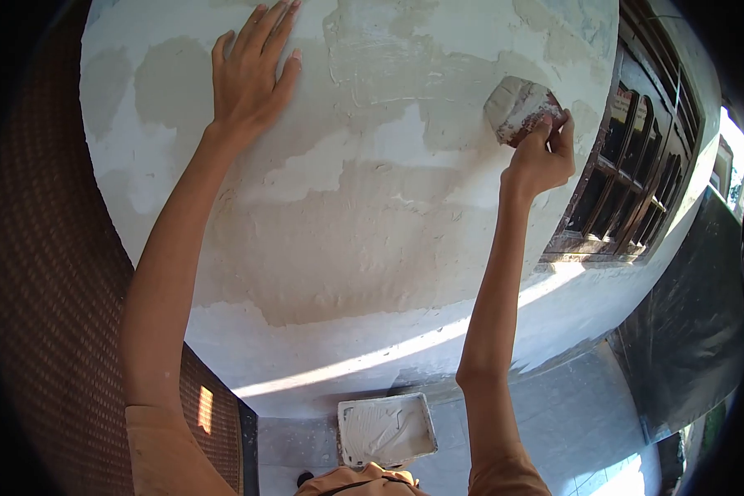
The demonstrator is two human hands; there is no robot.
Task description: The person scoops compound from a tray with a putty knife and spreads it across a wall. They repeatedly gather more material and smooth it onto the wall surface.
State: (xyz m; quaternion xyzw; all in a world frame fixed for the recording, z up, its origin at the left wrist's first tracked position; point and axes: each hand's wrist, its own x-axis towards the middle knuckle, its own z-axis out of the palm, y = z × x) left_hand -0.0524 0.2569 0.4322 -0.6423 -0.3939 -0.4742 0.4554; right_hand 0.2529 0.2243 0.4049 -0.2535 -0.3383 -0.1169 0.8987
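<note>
My left hand lies flat on the wall at the upper left, fingers spread and pointing up. At the upper right my right hand pinches a putty scraper by its reddish-brown edge. Pale putty coats the scraper's broad face, and its far edge is right at the wall. Between and below the hands, uneven beige and grey patches of putty cover the white wall, some with ridges and smears.
On the tiled floor below stands a white tray holding putty. A dark wooden window with panes is at the right, near my right hand. A woven brown panel lines the left; a black sheet hangs at the lower right.
</note>
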